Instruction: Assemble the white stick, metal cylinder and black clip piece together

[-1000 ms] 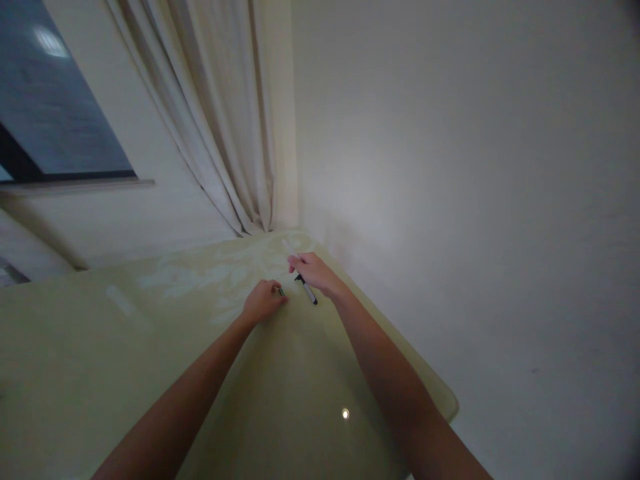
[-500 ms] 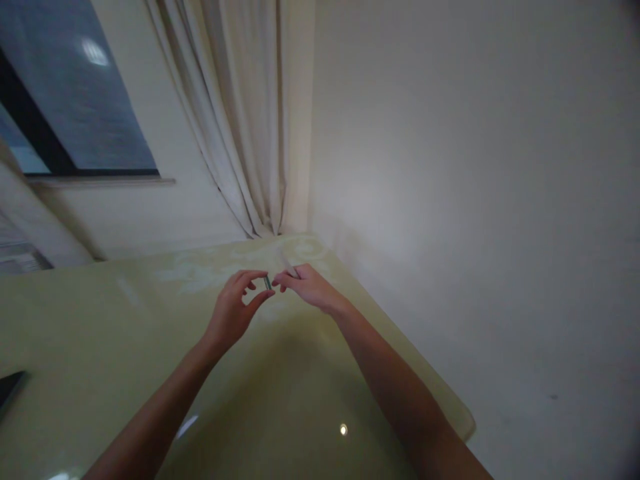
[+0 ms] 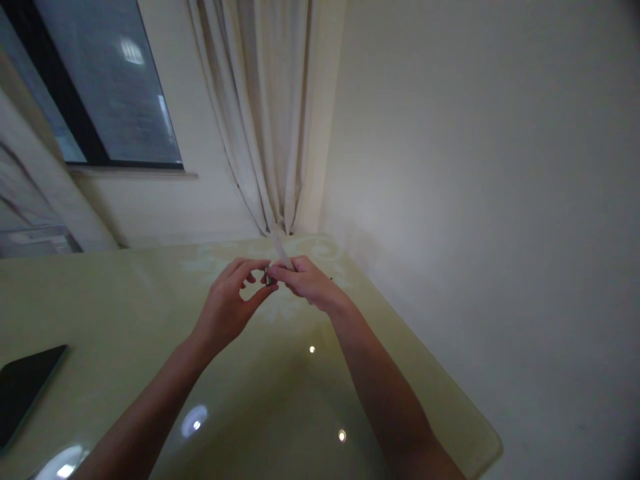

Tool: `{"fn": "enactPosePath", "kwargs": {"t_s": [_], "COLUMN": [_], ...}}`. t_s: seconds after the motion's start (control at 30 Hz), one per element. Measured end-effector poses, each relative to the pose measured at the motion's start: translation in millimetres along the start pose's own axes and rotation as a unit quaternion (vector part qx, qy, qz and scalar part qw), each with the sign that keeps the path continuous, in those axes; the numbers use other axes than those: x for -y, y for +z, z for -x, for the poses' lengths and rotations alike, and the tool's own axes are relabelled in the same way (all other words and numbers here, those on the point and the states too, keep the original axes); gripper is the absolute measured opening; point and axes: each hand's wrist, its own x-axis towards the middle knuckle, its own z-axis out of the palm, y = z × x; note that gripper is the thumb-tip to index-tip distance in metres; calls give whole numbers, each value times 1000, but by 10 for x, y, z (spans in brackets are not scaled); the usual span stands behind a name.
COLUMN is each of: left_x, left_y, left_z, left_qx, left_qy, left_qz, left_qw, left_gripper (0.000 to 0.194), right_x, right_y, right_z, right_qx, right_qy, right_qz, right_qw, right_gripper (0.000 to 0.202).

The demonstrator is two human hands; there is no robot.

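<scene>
My left hand (image 3: pixel 231 297) pinches a small dark greenish piece (image 3: pixel 269 277) between thumb and fingertips; it is too small to tell its kind. My right hand (image 3: pixel 309 283) is closed on a pale, narrow strip (image 3: pixel 282 249), whose far end sticks up and away toward the curtain. The right thumb and fingertips meet the small piece at its right side, so part of it is hidden. Both hands are held above the far corner of a glossy yellow-green table (image 3: pixel 150 300).
A dark flat object (image 3: pixel 31 383) lies at the table's left. Behind the table hang beige curtains (image 3: pixel 265 120) beside a window (image 3: pixel 115 87). A plain wall (image 3: pixel 450 200) runs along the right edge. Lights reflect in the tabletop.
My right hand has come closer to the left, its fingertips now at the small piece. The strip stands out more clearly. The view has shifted left, showing more of the dark flat object.
</scene>
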Motion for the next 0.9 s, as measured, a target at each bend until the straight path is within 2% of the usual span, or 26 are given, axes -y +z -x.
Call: {"fn": "enactPosePath", "kwargs": {"t_s": [0.13,0.3,0.37,0.47,0.7,0.8,0.9], "left_x": [-13,-44,-55,-73,-90,-83,-87], "left_y": [-1,35,37,30,18,1,-18], "left_z": [-5,-14,-9,2,-5,-14,-21], "left_qx": [-10,18,24,24,4,12,18], "left_qy": [-2,-9,-19,-51,-128,-123,-102], "left_qz": [22,55,66,84,141,151,151], "left_qw": [1000,998,997,995,982,981,983], "left_gripper": [21,37,36,31,37,42,40], "right_x": [-24,-48,-50,-48,-38,-39,-25], "right_y": [25,-61,-88,-82,18,23,24], "right_z": [40,109,126,142,166,178,203], "right_qx": [4,-12,-22,-23,-20,-28,-24], "right_qy": [24,19,17,16,33,30,29], "right_qz": [-26,-10,1,-3,-61,-53,-54], "right_qw": [999,1000,1000,1000,997,998,998], "right_gripper": [34,36,36,36,35,37,37]}}
